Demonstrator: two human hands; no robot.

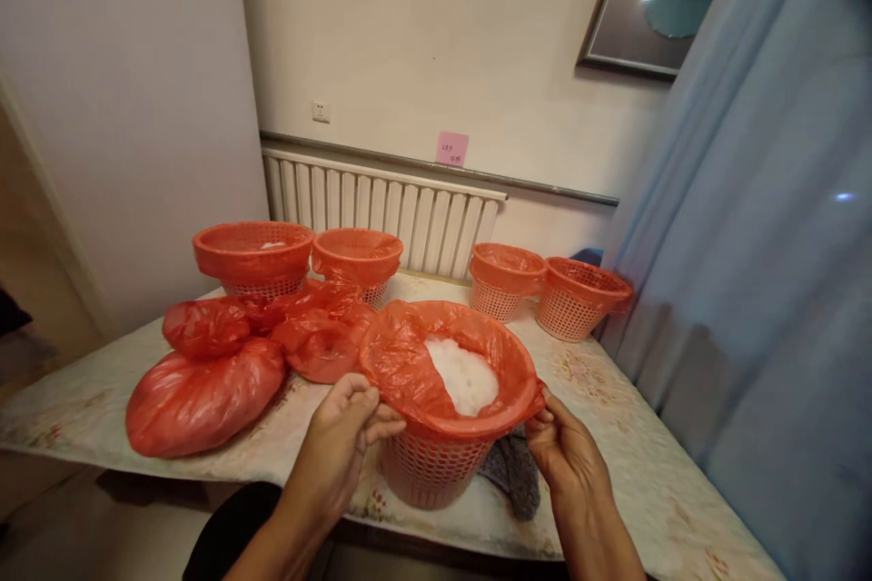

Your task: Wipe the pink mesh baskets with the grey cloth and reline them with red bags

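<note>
In front of me stands a round plastic basket [436, 467] with a red plastic bag [409, 372] lining it and folded over its rim. White fluffy material [467, 377] lies inside the bag. At the basket's left rim, my left hand [347, 436] pinches the edge of the bag. On the opposite side, my right hand [562, 445] has thumb and fingers closed on a gathered bit of the same bag. Behind the basket's lower right side lies a dark grey cloth [514, 472], partly hidden.
Filled red bags [204, 399] lie at the left. Behind them stand two red-lined baskets [255, 250]; two more baskets [572, 300] are at the back right. A flowered cloth [654, 454] covers the table. A radiator [388, 204] lines the wall, and a blue curtain [756, 245] hangs right.
</note>
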